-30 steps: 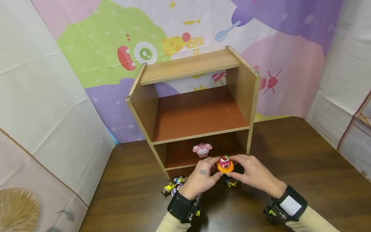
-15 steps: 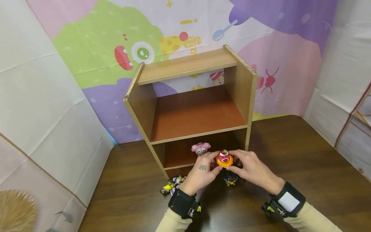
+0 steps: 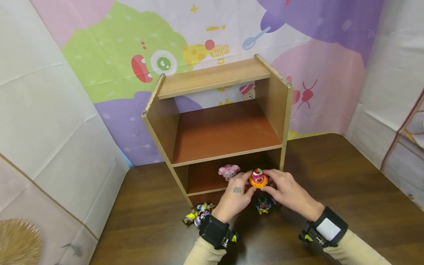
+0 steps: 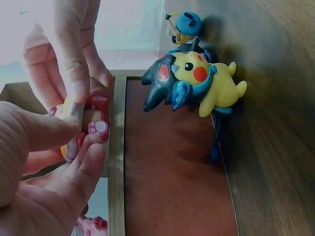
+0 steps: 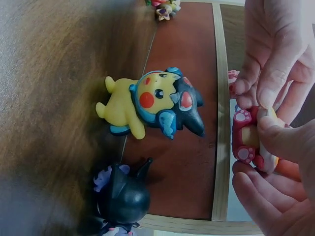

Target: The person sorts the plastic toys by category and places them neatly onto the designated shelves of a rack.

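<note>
Between both hands, in front of the lower shelf, is a pink bear figurine (image 3: 258, 177) with a strawberry-like top and an orange ring. My left hand (image 3: 235, 193) pinches its left side, and my right hand (image 3: 293, 191) pinches its right side with thumb and fingers. The wrist views show its pink feet with paw pads; fingers hide part of it. Below the hands stands a yellow figurine with a dark hood (image 3: 263, 206), apart from them. A pink long-eared figurine (image 3: 229, 171) is on the lower shelf, just beyond my left fingers.
The wooden shelf unit (image 3: 228, 151) stands on the dark brown table (image 3: 139, 235). Several small figurines (image 3: 198, 214) lie near its front left corner. A black figurine (image 5: 125, 196) is beside the yellow one. A printed cloth (image 3: 109, 55) hangs behind.
Both hands have shifted slightly toward the shelf with the bear figurine. More of the hooded yellow figurine shows below them. The head view has also shifted a little.
</note>
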Motion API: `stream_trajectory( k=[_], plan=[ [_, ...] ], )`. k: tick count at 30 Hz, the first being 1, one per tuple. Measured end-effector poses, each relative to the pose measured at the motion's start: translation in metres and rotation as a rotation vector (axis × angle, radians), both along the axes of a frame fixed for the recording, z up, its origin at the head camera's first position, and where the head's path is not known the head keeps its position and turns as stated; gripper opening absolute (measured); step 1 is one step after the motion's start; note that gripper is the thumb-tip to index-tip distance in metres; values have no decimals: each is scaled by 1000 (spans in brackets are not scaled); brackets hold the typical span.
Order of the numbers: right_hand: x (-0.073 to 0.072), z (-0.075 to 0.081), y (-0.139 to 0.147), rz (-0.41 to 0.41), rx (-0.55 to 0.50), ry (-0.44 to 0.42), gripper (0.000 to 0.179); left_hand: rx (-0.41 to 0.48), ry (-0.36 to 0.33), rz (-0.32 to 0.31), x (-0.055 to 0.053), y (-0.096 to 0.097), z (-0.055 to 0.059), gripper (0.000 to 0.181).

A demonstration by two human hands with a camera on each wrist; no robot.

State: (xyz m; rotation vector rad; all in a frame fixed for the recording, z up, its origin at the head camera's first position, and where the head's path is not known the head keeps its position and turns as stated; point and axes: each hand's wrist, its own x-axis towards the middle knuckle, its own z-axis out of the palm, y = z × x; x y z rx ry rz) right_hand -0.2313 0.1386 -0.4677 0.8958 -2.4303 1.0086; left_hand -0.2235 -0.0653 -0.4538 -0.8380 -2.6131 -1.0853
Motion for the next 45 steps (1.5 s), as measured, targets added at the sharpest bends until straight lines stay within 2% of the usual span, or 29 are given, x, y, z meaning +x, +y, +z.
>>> stream_trajectory(
  k=[13,20,27,38,45],
  plan=[
    [0,2,-2,-32,13,11,46,-12,52,57,-2,9,-1,39],
    [1,0,-4,-80,32,-6,45,36,58,108,-2,17,-4,39],
    [2,2,-7,-136,45,37,42,36,66,125,-5,20,-5,38],
    [-2,0,-14,-212,54,38,41,20,115,164,-11,26,-5,38],
    [-1,-1,-19,-253,34,55,39,16,91,180,-14,29,-3,40]
  ],
)
